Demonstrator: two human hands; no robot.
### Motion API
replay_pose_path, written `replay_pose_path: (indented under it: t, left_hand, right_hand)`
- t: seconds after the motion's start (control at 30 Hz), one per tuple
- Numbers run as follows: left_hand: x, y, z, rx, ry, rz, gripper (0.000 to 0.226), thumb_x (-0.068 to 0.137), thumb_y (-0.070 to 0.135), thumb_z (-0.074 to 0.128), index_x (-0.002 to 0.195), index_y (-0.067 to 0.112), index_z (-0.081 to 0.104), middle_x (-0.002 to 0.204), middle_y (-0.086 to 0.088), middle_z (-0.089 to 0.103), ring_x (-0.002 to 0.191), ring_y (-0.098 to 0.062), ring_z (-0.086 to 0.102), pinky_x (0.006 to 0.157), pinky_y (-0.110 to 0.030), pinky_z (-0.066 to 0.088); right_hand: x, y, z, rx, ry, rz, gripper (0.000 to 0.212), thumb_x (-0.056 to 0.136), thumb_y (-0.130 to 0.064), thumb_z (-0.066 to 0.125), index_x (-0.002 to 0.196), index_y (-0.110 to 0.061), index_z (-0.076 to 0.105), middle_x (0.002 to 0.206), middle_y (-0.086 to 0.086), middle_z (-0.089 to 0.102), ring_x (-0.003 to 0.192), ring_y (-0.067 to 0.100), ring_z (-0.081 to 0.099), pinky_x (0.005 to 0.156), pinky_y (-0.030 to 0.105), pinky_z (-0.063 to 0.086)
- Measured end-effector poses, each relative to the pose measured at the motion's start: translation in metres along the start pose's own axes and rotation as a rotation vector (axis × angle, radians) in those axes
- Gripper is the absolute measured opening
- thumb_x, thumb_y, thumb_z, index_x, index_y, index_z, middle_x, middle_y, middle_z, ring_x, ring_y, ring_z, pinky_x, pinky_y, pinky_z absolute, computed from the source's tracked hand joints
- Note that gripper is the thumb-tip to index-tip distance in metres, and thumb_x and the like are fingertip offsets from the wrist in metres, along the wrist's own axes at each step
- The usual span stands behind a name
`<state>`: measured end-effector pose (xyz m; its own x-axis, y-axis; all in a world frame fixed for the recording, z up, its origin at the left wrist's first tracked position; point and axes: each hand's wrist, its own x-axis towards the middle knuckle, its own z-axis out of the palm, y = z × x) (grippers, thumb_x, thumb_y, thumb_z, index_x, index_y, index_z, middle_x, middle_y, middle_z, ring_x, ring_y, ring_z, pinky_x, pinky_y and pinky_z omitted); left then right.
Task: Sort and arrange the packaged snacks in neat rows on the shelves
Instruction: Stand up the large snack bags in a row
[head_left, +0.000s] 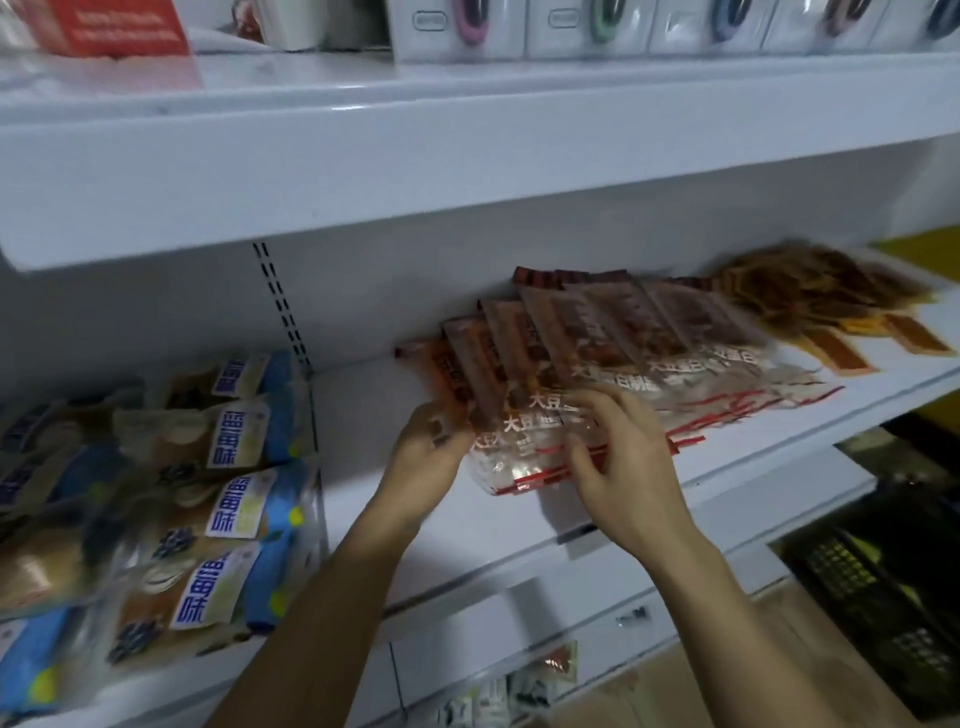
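Observation:
Several long red-brown snack packets (587, 353) lie fanned and overlapping on the white middle shelf (363, 405). My left hand (426, 457) grips the left edge of the nearest packets in the fan. On their clear lower ends rests my right hand (618, 457), fingers bent and pressing down on them. To the right, a heap of orange-brown snack packets (821, 296) lies on the same shelf. The image is motion-blurred.
Blue and tan snack bags (208, 499) fill the shelf section at left. White boxes (587, 26) and a red box (119, 23) stand on the upper shelf. A dark plastic crate (878, 577) sits low right. More packets (509, 691) lie below.

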<state>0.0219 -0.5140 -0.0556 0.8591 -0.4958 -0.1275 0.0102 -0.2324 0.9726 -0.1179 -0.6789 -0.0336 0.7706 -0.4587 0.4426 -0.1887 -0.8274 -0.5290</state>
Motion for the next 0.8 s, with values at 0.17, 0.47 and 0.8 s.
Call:
replay_pose_path:
  t: [0.17,0.47,0.8]
  left_hand:
    - [0.035,0.017,0.012,-0.2,0.009,0.013,0.022,0.087,0.037,0.059,0.093,0.029,0.079,0.098,-0.005,0.079,0.096,-0.029,0.075,0.095,-0.051,0.057]
    - [0.08,0.021,0.074,-0.205,-0.083,0.128,0.051,0.095,0.025,0.072,0.142,0.03,0.053,0.13,-0.006,0.07,0.123,-0.028,0.066,0.105,-0.056,0.051]
    - [0.111,0.036,0.173,-0.237,0.107,0.008,0.043,0.103,0.041,0.039,0.138,0.025,0.058,0.127,-0.002,0.071,0.117,-0.019,0.068,0.108,-0.049,0.05]
  right_hand:
    - [0.019,0.015,0.002,-0.027,0.133,0.07,0.022,0.09,-0.016,0.066,0.111,-0.018,0.07,0.117,-0.003,0.063,0.111,0.019,0.054,0.092,0.023,0.035]
    - [0.097,0.068,-0.012,-0.217,-0.214,0.093,0.066,0.083,-0.076,0.044,0.135,-0.037,0.054,0.143,0.006,0.058,0.134,0.036,0.049,0.111,0.055,0.038]
    - [0.131,0.151,-0.049,-0.135,-0.354,0.064,0.081,0.084,-0.079,0.038,0.154,-0.037,0.035,0.166,0.003,0.027,0.151,0.028,0.017,0.124,0.051,0.015]
